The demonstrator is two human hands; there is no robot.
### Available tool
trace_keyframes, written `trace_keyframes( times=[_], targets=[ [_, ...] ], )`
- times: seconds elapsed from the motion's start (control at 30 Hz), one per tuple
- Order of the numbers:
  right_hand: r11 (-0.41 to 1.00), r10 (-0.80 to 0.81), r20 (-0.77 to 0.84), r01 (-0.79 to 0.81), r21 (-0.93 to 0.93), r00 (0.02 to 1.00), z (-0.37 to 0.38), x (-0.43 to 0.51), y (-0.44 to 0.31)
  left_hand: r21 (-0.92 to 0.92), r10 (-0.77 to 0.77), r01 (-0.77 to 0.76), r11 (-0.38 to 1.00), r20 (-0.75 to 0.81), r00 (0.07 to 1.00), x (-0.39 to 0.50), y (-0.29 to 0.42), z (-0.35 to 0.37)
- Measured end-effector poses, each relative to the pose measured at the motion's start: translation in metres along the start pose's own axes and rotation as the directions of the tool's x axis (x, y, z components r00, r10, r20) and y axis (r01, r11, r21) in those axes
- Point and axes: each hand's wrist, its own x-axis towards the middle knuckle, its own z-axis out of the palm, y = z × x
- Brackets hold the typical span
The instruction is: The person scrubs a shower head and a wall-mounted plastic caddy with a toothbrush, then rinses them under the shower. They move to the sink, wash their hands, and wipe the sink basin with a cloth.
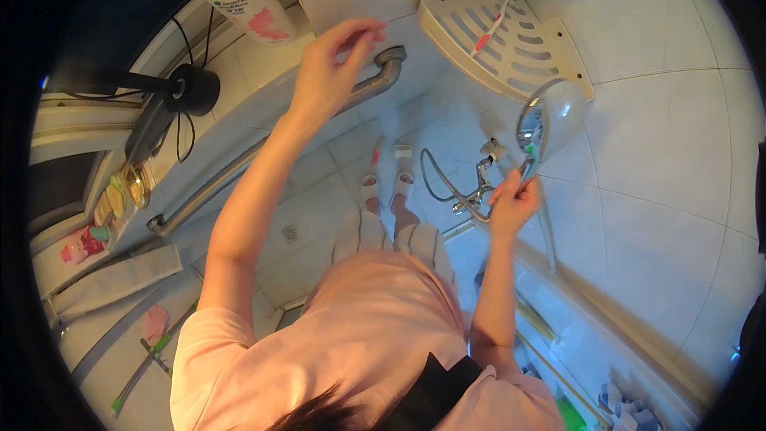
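Note:
My right hand (513, 205) grips the handle of what looks like a round chrome shower head (534, 123), held up in front of the tiled wall. A flexible metal hose (440, 182) loops near the chrome mixer tap (479, 191) below it. My left hand (335, 66) is raised over the metal grab bar (374, 87), fingers loosely curved, with nothing visible in them. Beside that hand stands a white pump bottle (248, 3) with a blue collar. A pink and white toothbrush (494, 27) lies on the slotted corner shelf (464, 51).
On the left ledge are a black cylindrical device (194, 90) with cords and several small items (122, 191). A pale dish (403, 151) and a red-and-white object (376, 152) lie by my slippers (402, 185). A floor drain (290, 233) and a green-handled pole (143, 365) are lower left.

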Motion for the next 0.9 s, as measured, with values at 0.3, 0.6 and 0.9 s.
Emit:
trace_keyframes(
  times=[0.3,0.6,0.9],
  targets=[
    [0.947,-0.216,0.289,0.272,-0.171,0.933,0.039,-0.019,0.03,0.392,-0.036,0.013,0.92,0.051,0.998,-0.071,-0.093,-0.02],
    [0.903,-0.285,0.358,0.374,-0.211,0.889,0.061,-0.005,0.033,0.761,0.081,-0.183,0.622,0.171,0.982,-0.052,-0.159,0.035],
    [0.919,-0.198,0.536,0.346,-0.19,0.82,0.057,-0.004,0.045,0.861,-0.18,-0.055,0.505,0.168,0.969,-0.067,-0.156,0.011]
  ],
)
